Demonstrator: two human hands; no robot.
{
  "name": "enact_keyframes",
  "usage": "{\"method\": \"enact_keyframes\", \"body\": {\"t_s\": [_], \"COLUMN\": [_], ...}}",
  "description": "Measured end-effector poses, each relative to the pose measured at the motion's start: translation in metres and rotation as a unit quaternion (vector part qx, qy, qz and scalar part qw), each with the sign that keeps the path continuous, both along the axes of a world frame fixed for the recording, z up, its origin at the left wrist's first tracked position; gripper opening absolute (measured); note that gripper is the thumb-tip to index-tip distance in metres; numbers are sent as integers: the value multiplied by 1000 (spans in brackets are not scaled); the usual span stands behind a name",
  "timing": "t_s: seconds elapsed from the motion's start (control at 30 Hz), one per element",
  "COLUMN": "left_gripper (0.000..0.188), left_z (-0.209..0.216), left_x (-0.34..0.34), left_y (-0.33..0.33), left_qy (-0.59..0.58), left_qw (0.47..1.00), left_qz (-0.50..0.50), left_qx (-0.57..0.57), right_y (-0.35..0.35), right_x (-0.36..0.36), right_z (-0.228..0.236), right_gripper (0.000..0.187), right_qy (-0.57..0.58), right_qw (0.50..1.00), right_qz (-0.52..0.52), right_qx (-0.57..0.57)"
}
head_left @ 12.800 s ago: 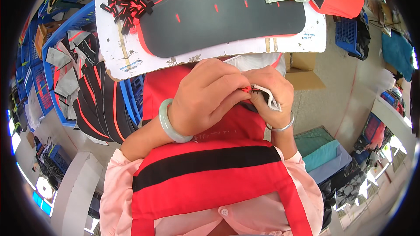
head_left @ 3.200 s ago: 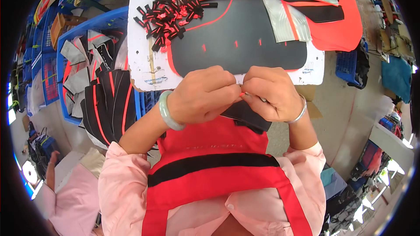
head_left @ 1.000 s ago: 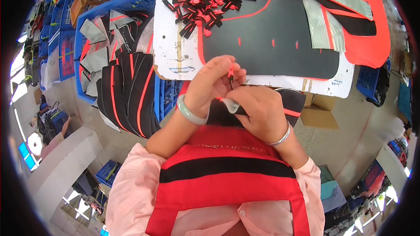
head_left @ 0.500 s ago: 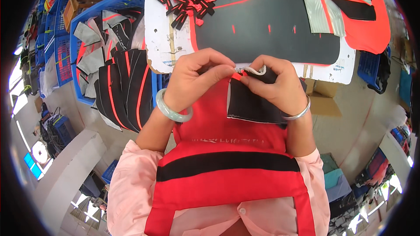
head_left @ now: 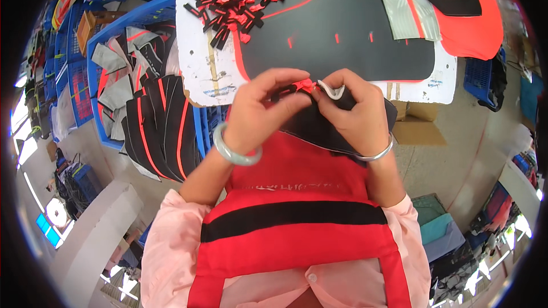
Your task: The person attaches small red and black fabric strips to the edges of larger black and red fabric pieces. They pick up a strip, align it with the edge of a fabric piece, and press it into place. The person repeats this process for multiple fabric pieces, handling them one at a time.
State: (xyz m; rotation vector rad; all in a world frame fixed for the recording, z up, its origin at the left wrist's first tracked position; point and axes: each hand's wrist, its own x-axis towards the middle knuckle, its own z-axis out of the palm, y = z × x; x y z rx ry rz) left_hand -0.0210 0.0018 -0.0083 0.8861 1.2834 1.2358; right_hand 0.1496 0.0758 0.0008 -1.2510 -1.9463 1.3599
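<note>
I see the right hand (head_left: 359,117) just in front of the white tabletop's (head_left: 200,74) near edge, fingers closed on a black fabric panel (head_left: 317,122). Its upper end curls into a rolled lip that shows a pale underside; the rest hangs soft and flat, with a thin light edge along the bottom. Beside it, also before the tabletop, the left hand (head_left: 265,111) curves around a small coral-and-black fabric tab (head_left: 306,85), thumb and forefinger narrowly parted. I can't tell whether its hidden fingers grip the tab.

On the tabletop's left part I have a tangled heap of similar tabs (head_left: 240,3), crumpled coral ends among stiff black strips. It overlaps a smooth, dark grey sheet (head_left: 342,17) with rounded corners, coral edging and short coral marks. Silvery, ribbed cloth with a coral stripe (head_left: 399,5) lies across the tabletop's far right, beside a smooth coral panel (head_left: 474,28). Left of the tabletop, a blue plastic crate (head_left: 94,80) holds grey and black striped pieces (head_left: 117,94); below its right end sits an open cardboard box (head_left: 419,128).
</note>
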Motion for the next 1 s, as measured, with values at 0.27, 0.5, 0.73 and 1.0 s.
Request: {"method": "enact_keyframes", "body": {"t_s": [0.27,0.5,0.73,1.0], "left_gripper": [30,32,37,36], "left_z": [-11,9,10,6], "left_x": [11,12,21,25], "left_y": [-15,-3,4,4], "left_qy": [-43,71,148,226], "left_qw": [998,989,976,952], "left_qz": [7,-72,-79,-121], "left_qx": [49,110,141,167], "right_y": [9,24,29,28], "right_x": [34,45,43,48], "right_z": [-3,13,14,3], "right_gripper": [16,13,20,18], "right_qy": [208,96,80,84], "right_qw": [953,957,968,972], "right_qz": [30,154,191,187], "right_qx": [-218,-225,-142,-116]}}
